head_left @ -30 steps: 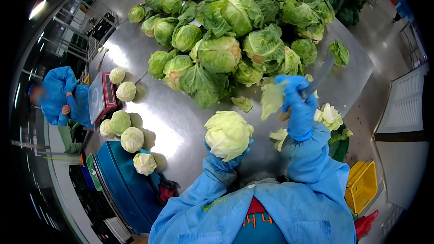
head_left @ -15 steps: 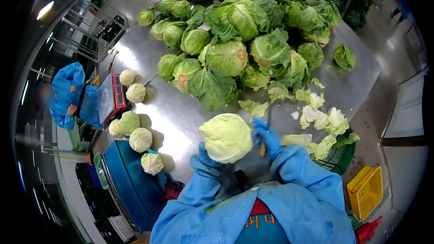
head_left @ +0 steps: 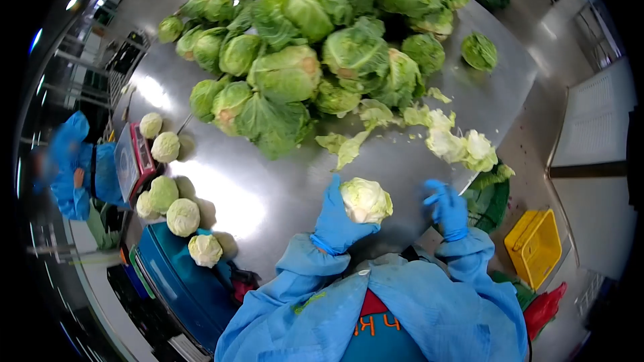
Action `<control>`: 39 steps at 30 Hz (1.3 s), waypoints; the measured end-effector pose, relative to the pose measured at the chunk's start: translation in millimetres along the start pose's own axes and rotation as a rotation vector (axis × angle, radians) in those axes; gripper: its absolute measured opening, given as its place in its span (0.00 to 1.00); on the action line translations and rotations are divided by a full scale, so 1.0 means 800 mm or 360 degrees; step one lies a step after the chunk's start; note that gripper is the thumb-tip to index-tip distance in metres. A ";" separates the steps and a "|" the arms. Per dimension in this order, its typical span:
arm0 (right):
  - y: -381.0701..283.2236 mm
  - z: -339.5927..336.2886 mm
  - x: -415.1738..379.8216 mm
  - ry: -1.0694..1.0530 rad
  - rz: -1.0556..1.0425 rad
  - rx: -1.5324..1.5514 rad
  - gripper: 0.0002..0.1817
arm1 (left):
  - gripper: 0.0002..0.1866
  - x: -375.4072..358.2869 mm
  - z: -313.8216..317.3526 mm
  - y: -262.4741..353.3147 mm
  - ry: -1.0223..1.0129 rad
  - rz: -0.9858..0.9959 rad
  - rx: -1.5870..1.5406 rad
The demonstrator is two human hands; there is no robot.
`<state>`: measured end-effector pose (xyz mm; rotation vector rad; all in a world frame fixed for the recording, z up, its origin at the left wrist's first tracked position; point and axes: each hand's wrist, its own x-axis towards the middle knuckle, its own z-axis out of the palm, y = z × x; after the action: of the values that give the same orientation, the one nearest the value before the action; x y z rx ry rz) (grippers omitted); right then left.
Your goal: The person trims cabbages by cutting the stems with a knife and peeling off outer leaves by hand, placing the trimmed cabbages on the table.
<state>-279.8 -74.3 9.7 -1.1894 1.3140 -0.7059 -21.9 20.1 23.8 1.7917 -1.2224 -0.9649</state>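
Low in the frame, a left hand [head_left: 337, 222] is clasping a pale cabbage [head_left: 366, 202]; the right hand [head_left: 447, 209], grip unclear, is hovering nearby.

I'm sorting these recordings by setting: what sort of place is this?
Probably a vegetable packing or processing room: a metal table bears a heap of leafy cabbages, what looks like a scale is at its left side, and the blue-gloved left hand holds a pale cabbage.

**Glossy metal, matt cloth**

The metal tabletop [head_left: 275, 184] is smooth and shiny. Thin, smooth rubber-like gloves [head_left: 333, 221] meet a jacket [head_left: 419, 302] of matt, creased cloth. The trimmed cabbage [head_left: 367, 202] looks satiny, the yellow crate [head_left: 520, 249] plastic.
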 end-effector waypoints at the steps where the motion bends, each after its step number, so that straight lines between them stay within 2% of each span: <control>1: -0.001 0.009 -0.011 -0.0154 -0.0175 -0.0309 0.15 | 0.62 0.002 0.009 0.006 0.0026 0.0046 0.0087; 2: -0.001 0.020 -0.019 -0.0325 -0.0272 -0.0468 0.16 | 0.61 0.006 0.017 0.010 0.0055 0.0099 0.0174; 3: 0.018 0.038 -0.026 -0.0255 -0.0280 -0.0333 0.16 | 0.61 0.009 0.022 0.012 0.0055 0.0124 0.0222; 4: 0.020 0.050 -0.030 -0.0165 -0.0436 -0.0766 0.18 | 0.61 0.014 0.026 0.014 0.0061 0.0150 0.0273; 6: 0.004 0.064 -0.037 -0.0125 -0.0624 -0.0914 0.21 | 0.61 0.018 0.031 0.018 0.0080 0.0170 0.0401; 9: -0.009 0.068 -0.040 -0.0145 -0.0689 -0.1016 0.23 | 0.63 0.020 0.034 0.023 0.0105 0.0174 0.0590; 12: 0.000 0.066 -0.030 -0.0185 -0.0668 -0.1043 0.23 | 0.64 0.025 0.038 0.025 0.0061 0.0177 0.0618; 15: 0.014 0.058 -0.005 -0.0429 -0.0647 -0.0876 0.22 | 0.64 0.028 0.043 0.026 0.0020 0.0113 0.0593; 18: 0.021 0.052 0.019 -0.0590 -0.0755 -0.0936 0.23 | 0.63 0.029 0.044 0.037 0.0062 0.0103 0.0645; 21: 0.012 0.061 0.024 -0.0571 -0.0628 -0.1037 0.24 | 0.63 0.029 0.045 0.040 0.0087 0.0051 0.0660; 24: -0.009 0.064 0.026 -0.0761 -0.0380 -0.1031 0.26 | 0.62 0.029 0.048 0.034 0.0118 0.0079 0.0680; 30: 0.003 0.076 0.013 -0.0123 -0.0781 -0.1113 0.25 | 0.62 0.029 0.044 0.046 0.0122 0.0043 0.0586; 33: -0.005 0.066 0.023 -0.0297 -0.0322 -0.0729 0.26 | 0.61 0.029 0.044 0.046 0.0138 0.0058 0.0618; 36: -0.029 0.066 0.011 -0.0278 -0.0357 -0.0821 0.24 | 0.60 0.030 0.045 0.044 0.0154 0.0090 0.0556; 39: -0.056 0.085 0.023 0.0118 -0.0814 -0.0671 0.22 | 0.59 0.030 0.046 0.043 0.0192 0.0142 0.0619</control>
<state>-200.9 -87.7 34.9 -1.8961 1.2638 -0.8632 -61.4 -17.5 34.4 2.0366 -1.4731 -0.5860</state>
